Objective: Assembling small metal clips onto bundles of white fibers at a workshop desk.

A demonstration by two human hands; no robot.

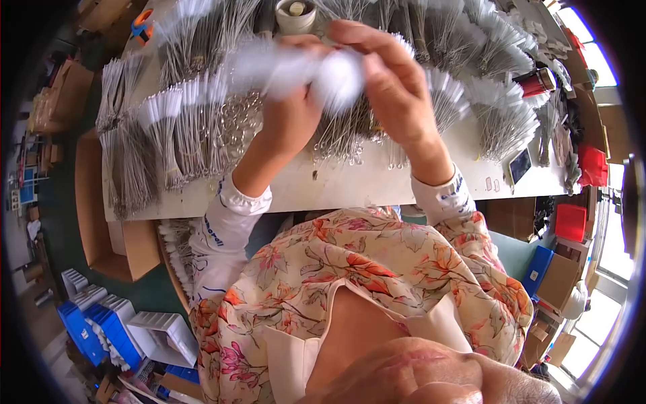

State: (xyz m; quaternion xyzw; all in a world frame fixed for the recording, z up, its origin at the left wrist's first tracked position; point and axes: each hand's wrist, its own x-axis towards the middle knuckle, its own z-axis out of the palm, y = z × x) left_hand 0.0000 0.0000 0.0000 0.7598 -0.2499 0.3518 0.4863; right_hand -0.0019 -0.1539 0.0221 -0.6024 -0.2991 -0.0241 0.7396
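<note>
Above the table, my left hand point(293, 118) is closed round a bunch of white-bristled wire brushes point(338, 81). The bristle heads are smeared by motion, and the wire stems are mostly hidden. My right hand point(400, 94) is at the right end of the bunch, its thumb close beside the bristles. Its fingers are spread and curved over the far side, with a gap between thumb and forefinger. Below both hands lie more bundles of wire brushes point(343, 138) with looped ends.
Bundled wire brushes point(165, 114) cover much of the white table point(282, 192). A pale round container point(296, 19) stands at the back. Orange tape point(142, 25) lies far left, a phone-like device point(519, 165) near right. An open cardboard box point(138, 249) sits beside the table, with blue bins point(84, 330) lower left.
</note>
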